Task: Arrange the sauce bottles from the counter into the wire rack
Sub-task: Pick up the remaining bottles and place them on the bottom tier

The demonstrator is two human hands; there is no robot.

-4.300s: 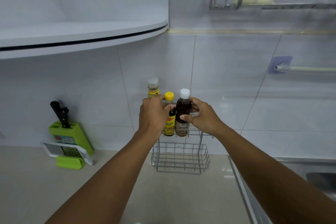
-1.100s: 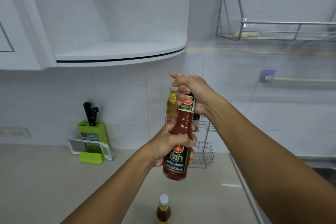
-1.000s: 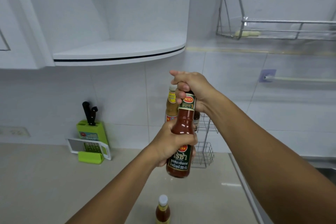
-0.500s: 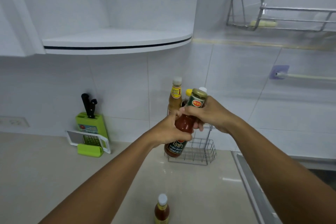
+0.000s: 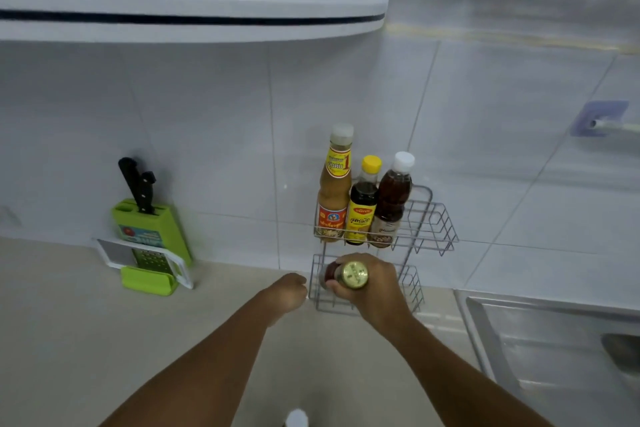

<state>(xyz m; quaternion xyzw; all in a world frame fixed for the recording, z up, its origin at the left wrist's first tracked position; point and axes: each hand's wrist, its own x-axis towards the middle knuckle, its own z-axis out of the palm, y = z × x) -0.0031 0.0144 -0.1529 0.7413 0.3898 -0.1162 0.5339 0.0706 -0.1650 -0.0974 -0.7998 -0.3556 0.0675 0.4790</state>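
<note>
The right hand (image 5: 372,291) grips the ketchup bottle (image 5: 348,276) by its neck, lowering it into the rack (image 5: 433,218)'s lower basket, at 6 o'clock from three shelved bottles. The left hand (image 5: 287,293) is loosely curled, holding nothing. The base could snag the front wire and tip.

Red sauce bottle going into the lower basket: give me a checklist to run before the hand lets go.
1. Right hand grips red sauce bottle near its gold cap: ok.
2. Bottle inside lower basket: ok.
3. Bottle base seated on the wires: cannot tell, hidden.
4. Left hand clear of the bottle: ok.
5. Three bottles upright in upper basket: ok.
6. Bottle left on the counter: not ok.
</note>
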